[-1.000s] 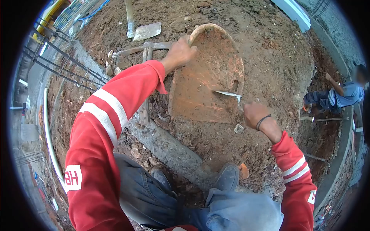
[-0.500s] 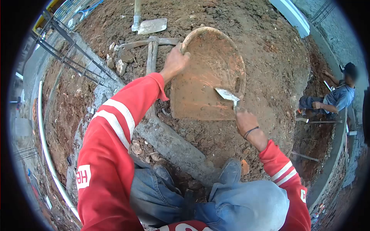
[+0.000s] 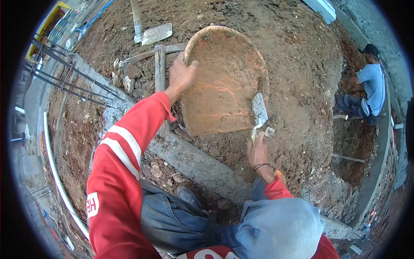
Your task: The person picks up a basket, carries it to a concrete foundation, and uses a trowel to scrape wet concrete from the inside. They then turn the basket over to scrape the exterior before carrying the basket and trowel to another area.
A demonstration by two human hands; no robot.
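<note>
An orange-brown, dirt-stained scoop-shaped pan [image 3: 220, 86] with a rounded far rim lies tilted over the soil. My left hand [image 3: 183, 75] is closed on its upper left rim. In my right hand [image 3: 258, 153] is the handle of a trowel [image 3: 259, 110], whose mud-smeared blade lies against the pan's lower right edge. A small pale square piece [image 3: 269, 132] shows just right of the trowel's handle. Scrape marks and bits of dirt cover the pan's inner face.
A pickaxe [image 3: 160, 69] lies left of the pan, with a hoe or shovel [image 3: 157, 34] beyond. Steel rebar [image 3: 71, 82] stands at the left, near a concrete strip [image 3: 189, 162]. A white pipe [image 3: 56, 172] curves at far left. Another person [image 3: 373, 86] sits by a trench [image 3: 351, 146] at right.
The trowel has turned from the pan's inside to point up along its right edge. My right hand has shifted left and down. The other person has turned and leans toward the soil.
</note>
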